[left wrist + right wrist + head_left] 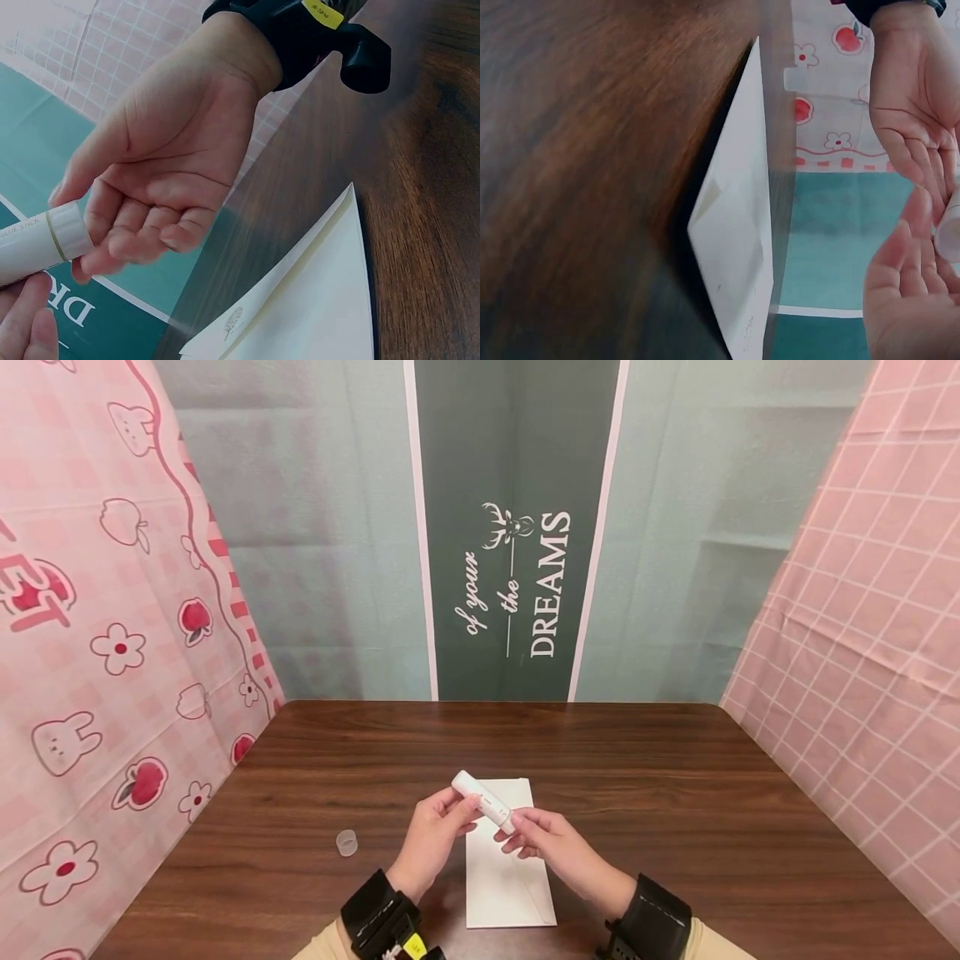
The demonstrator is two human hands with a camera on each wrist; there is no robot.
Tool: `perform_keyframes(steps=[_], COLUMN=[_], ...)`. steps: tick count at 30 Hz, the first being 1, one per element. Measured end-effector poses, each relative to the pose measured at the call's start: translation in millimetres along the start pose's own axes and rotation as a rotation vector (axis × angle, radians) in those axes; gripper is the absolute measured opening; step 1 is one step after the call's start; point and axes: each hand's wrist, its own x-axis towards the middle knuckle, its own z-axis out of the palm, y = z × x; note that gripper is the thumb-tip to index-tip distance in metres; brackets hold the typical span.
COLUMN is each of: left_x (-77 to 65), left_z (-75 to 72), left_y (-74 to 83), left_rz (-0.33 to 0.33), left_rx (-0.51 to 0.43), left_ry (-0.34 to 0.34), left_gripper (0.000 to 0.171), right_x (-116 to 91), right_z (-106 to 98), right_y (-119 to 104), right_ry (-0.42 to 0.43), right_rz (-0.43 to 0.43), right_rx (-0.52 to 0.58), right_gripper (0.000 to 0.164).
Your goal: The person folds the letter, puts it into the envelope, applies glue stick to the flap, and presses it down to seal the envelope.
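Observation:
A white glue stick (486,803), its label partly readable in the left wrist view, is held slantwise between both hands above an envelope. The left hand (437,825) grips its upper left end between thumb and fingers. At the lower right end, the right hand (551,845) pinches it with thumb and fingertips. Flat on the table lies the white envelope (498,889), its flap edge and a small printed tree showing in the left wrist view. In the right wrist view, the round end of the glue stick (949,234) is cut off by the frame edge.
A small clear cap (347,842) stands on the brown wooden table (630,760), left of the left hand. Printed cloths hang around it: a pink one (67,668) on the left, a green one (337,527) behind, a pink grid one (862,652) on the right.

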Motion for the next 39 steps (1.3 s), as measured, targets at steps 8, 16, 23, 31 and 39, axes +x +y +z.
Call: perform_keyframes(steps=[8, 16, 23, 31, 39], left_x=[0.5, 0.9, 0.1, -1.4, -1.1], left_z=[-0.9, -1.3, -0.8, -0.6, -0.9], left_y=[-2.5, -1.8, -1.3, -5.7, -5.4], left_rz=[-0.003, 0.007, -0.013, -0.013, -0.011], left_rx=[0.015, 0.010, -0.005, -0.011, 0.002], left_ry=[-0.013, -0.013, 0.002, 0.004, 0.010], left_gripper=[0.045, 0.045, 0.045, 0.044, 0.044], right_x=[1.9, 0.0, 1.4, -4.0, -0.2], right_z=[1.8, -1.1, 0.9, 0.8, 1.9], right_y=[-2.5, -4.6, -4.2, 0.4, -0.7], right_ry=[0.099, 0.002, 0.086, 0.001, 0.095], right_rz=[-0.057, -0.007, -0.064, -0.040, -0.086], right_rx=[-0.099, -0.023, -0.139, -0.082, -0.230], right_gripper=[0.033, 0.036, 0.030, 0.032, 0.031])
